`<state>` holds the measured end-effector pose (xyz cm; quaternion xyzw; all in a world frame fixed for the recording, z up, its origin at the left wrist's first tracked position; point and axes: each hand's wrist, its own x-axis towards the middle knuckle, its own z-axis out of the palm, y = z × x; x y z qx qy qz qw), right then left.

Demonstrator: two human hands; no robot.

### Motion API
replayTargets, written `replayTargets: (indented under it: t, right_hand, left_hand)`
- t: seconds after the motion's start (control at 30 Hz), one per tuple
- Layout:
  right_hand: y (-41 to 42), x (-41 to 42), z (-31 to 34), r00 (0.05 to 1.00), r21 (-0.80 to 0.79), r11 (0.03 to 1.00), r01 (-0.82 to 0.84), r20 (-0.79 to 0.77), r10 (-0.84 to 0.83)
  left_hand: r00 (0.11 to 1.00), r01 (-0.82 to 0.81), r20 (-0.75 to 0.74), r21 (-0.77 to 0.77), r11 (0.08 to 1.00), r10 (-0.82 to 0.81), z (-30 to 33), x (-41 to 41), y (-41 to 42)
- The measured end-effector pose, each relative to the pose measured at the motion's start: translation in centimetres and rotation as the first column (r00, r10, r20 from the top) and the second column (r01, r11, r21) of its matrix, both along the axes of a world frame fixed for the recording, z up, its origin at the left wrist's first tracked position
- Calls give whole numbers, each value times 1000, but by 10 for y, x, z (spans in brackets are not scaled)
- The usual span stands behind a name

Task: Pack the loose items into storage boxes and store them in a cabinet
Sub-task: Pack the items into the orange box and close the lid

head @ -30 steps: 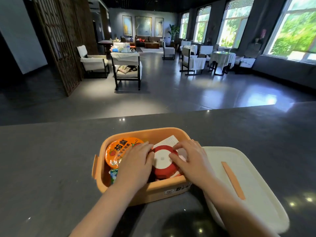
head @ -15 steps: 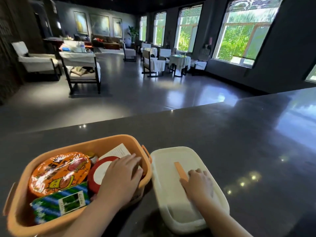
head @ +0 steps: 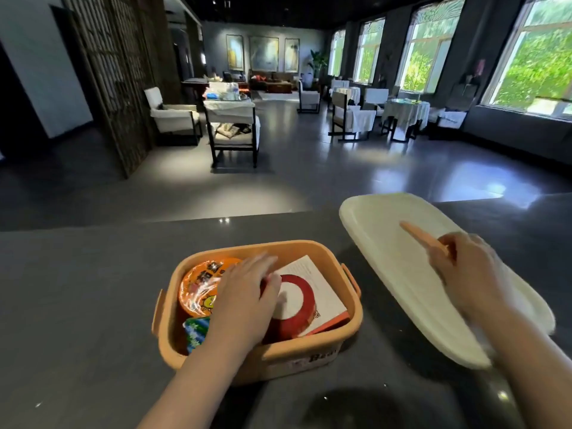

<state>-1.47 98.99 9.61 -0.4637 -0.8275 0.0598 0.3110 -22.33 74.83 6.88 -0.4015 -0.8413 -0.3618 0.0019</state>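
Both arms are bare from the lower edge of the view to the fingers, with no sleeve showing on either forearm. The left hand (head: 244, 300) wears no glove, ring, watch or wristband that can be seen, and its fingers are slightly blurred. The right hand (head: 473, 270) is likewise bare, its wrist uncovered, and its outline is soft with blur.

Dark walls w/ big arched windows (head: 532, 66) on the right, greenery outside. Glossy grey floor (head: 309, 168), white-covered chairs (head: 173, 116) & tables. Far wall: three paintings (head: 263, 54), maybe a sofa below.
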Motion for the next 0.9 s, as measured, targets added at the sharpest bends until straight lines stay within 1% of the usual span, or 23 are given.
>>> replayTargets:
  t: [0.07, 0.13, 0.2, 0.27, 0.33, 0.4, 0.47, 0.53, 0.57, 0.63, 0.7, 0.77, 0.8, 0.83, 0.9]
  right_hand:
    - [-15, -32, 22, 990, 53, 989, -137, -17, 138]
    - [-39, -70, 28, 955, 52, 954, -295, -17, 296]
    - [-69, -107, 20, 895, 41, 895, -445, 46, 443]
    - [-96, -135, 1, 820, -8, 825, -565, 108, 562]
    - [-113, -154, -20, 737, -73, 749, -658, 141, 661]
    - [-118, -164, -36, 681, -120, 706, -698, 190, 707]
    - [-117, -167, -43, 670, -141, 694, -706, 183, 719]
    - [-114, -167, -46, 664, -128, 688, -715, 187, 724]
    - [-113, -165, -48, 660, -120, 686, -718, 199, 725]
    - [-113, -162, -50, 672, -116, 697, -708, 192, 715]
    - [-114, -158, -54, 703, -121, 723, -680, 169, 690]
    - [-112, -154, -57, 709, -127, 729, -672, 174, 684]
    - [-110, -151, -57, 722, -143, 737, -661, 147, 676]
    - [-106, -146, -56, 754, -163, 756, -634, 88, 651]
    - [-93, -133, -56, 859, -156, 846, -509, -39, 510]
  left_hand:
    - [997, -76, 6, 87, 993, 76, 12, -15, -23]
    - [989, -141, -5, 211, 967, 145, 21, -30, -45]
    - [976, -192, -32, 325, 926, 213, 27, -41, -65]
    - [967, -211, -65, 343, 915, 247, 26, -48, -78]
    - [970, -196, -90, 263, 945, 227, 16, -48, -84]
    - [984, -152, -78, 120, 981, 162, 1, -44, -82]
    - [993, -103, -56, -43, 994, 100, -17, -40, -72]
    - [996, -60, -80, -201, 978, 45, -30, -38, -60]
    - [995, -45, -93, -255, 966, 22, -33, -38, -53]
    - [996, -18, -94, -302, 953, -11, -36, -40, -39]
    - [993, 28, -95, -338, 941, -64, -37, -40, -22]
    - [989, 56, -110, -367, 928, -103, -38, -39, -4]
    - [986, 62, -119, -378, 924, -115, -38, -38, 4]
    - [984, 66, -127, -385, 920, -124, -38, -38, 12]
    - [980, 74, -143, -392, 917, -141, -37, -36, 27]
